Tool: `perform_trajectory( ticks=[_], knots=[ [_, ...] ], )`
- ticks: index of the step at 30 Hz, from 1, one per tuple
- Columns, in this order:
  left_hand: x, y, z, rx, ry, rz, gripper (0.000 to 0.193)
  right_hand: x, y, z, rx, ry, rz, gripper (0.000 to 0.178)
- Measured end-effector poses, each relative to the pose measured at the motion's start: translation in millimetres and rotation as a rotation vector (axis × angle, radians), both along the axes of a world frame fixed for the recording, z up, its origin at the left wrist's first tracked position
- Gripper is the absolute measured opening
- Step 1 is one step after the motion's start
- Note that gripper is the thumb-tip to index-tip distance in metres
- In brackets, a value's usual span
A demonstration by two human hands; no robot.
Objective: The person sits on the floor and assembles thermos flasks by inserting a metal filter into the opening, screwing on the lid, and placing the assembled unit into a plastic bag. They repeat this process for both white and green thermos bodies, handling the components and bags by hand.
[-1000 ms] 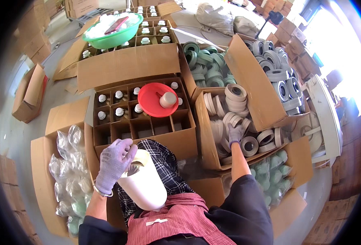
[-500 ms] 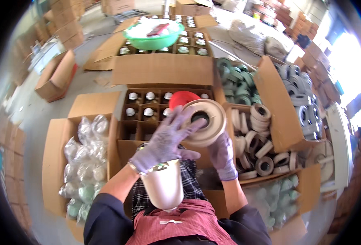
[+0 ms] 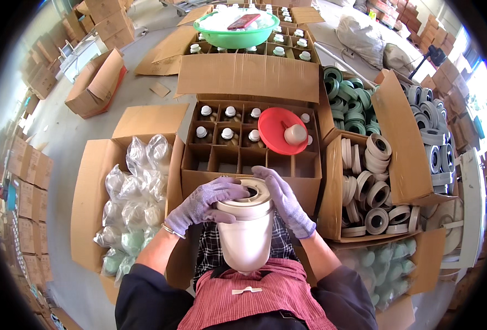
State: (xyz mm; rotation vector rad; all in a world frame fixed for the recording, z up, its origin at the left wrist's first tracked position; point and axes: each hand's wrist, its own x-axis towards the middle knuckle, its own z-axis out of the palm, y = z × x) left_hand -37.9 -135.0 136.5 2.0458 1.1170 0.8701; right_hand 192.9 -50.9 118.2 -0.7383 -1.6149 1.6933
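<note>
Both hands gloved, light purple-grey, lower centre of frame. Left hand (image 3: 208,203) half-closed on the left edge of a cream ring (image 3: 244,208): fingers bent over the top, thumb along the outer side. Right hand (image 3: 283,201) mostly open, fingers long and nearly straight, palm turned in at the ring's right edge; contact there likely but not clear, no firm grip visible.

Ring sits on the mouth of a white container (image 3: 247,242), lower centre, rounded end down toward the red apron (image 3: 254,291), over the checked cloth (image 3: 210,247). Cannot tell if ring is fastened or only resting. Container's inside covered by ring; hole in ring too dark to read. Right palm faces away from camera, mostly unseen.

Right of frame: carton (image 3: 327,220) of more cream rings, piled, many overlapping and partly covered. Centre: divided carton (image 3: 249,180) with white-capped bottles, some behind a red dish (image 3: 271,132) carrying a small cream cup (image 3: 295,135). Lower left: carton (image 3: 92,192) of pieces in clear plastic, shapes blurred by wrap. Lower right: bagged pale green pieces (image 3: 373,264), hazy, partly behind right forearm. Top: green basin (image 3: 235,38), contents washed out. Frame corners black.
</note>
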Motion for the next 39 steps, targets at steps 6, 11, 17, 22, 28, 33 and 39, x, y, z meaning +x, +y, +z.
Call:
perform_trajectory(
  ticks=[6,11,17,22,28,33,39],
  knots=[
    [20.1,-26.0,8.4,0.055,0.073,0.105,0.066,-8.5,10.7,-38.0,0.391,-0.008,0.217,0.03],
    [30.0,-27.1,-4.4,-0.236,-0.265,0.322,0.06,0.4,6.2,-29.9,0.175,-0.016,0.237,0.041],
    [39.7,0.1,-97.2,-0.322,-0.663,0.491,0.056,33.9,-43.2,71.4,1.016,-0.356,0.373,0.05],
    [84.8,-33.2,-111.7,-0.268,-0.53,0.621,0.07,50.8,-18.6,101.6,0.73,-0.579,0.398,0.042],
    [74.1,-109.2,-117.8,-0.895,-0.602,0.472,0.029,137.6,11.1,8.0,0.264,-1.258,0.605,0.04],
    [61.3,-114.6,-90.7,-0.49,-0.406,0.233,0.029,155.4,-40.1,11.1,0.486,-1.22,0.389,0.041],
    [54.7,-69.0,-26.6,-0.825,-0.611,0.457,0.028,113.2,-24.5,-16.8,0.339,0.007,0.19,0.059]
  ],
)
